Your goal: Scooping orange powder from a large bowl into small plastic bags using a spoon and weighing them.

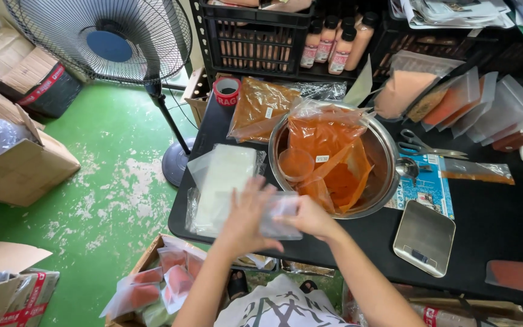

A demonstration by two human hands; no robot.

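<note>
My left hand [246, 218] and my right hand [313, 218] both grip one small clear plastic pouch [279, 209] just above the front edge of the black table [503, 218]. Under my left hand lies a stack of empty clear pouches [222, 181]. To the right of my hands stands a steel bowl [385, 157] holding an open bag of orange-red powder [328, 151] and a small plastic cup [295, 163].
A small digital scale [424, 237], scissors [422, 147] and a thin powder sachet [478, 172] lie right of the bowl. Filled pouches [455, 97] lean at the back right. A standing fan [110, 42], cardboard boxes [22, 163] and a box of filled pouches [164, 284] occupy the green floor.
</note>
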